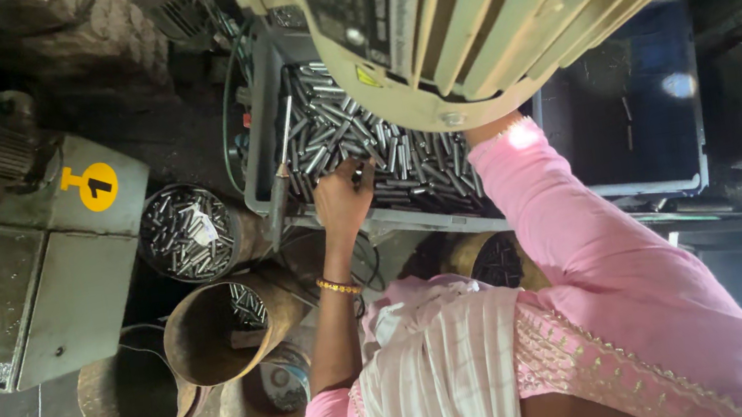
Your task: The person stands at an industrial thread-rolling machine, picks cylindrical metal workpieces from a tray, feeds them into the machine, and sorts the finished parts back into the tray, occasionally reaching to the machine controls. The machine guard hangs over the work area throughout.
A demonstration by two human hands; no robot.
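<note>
The left hand (342, 195) is seen at the centre of the frame, wrist banded by a gold bangle (339, 286), with its fingers curled down onto the heap of short metal rods (352, 139); they appear closed on a few rods, though which exactly cannot be told. The right hand is not seen: the pink sleeve (578, 237) runs up under the pale green machine housing (498, 7) at the top of the frame, and the hand is hidden behind it.

At the far left a grey-green machine cabinet (62, 281) with a yellow round sticker (95, 186) is shown. Right of it, a round tin (189, 232) filled with more rods is set, and below it several rusty cylindrical containers (214, 332) lie tilted, one holding a few rods. The rods being handled lie in a grey tray (258, 127) at upper centre, just under the housing. Further right, a dark blue crate (637, 103) is seen, seemingly almost empty.

It is judged that loose rods could be spilled over the tray's near edge if too many are scooped at once, since the heap is piled close to it. The hidden hand could be caught or knocked, being placed so near the overhanging housing.
</note>
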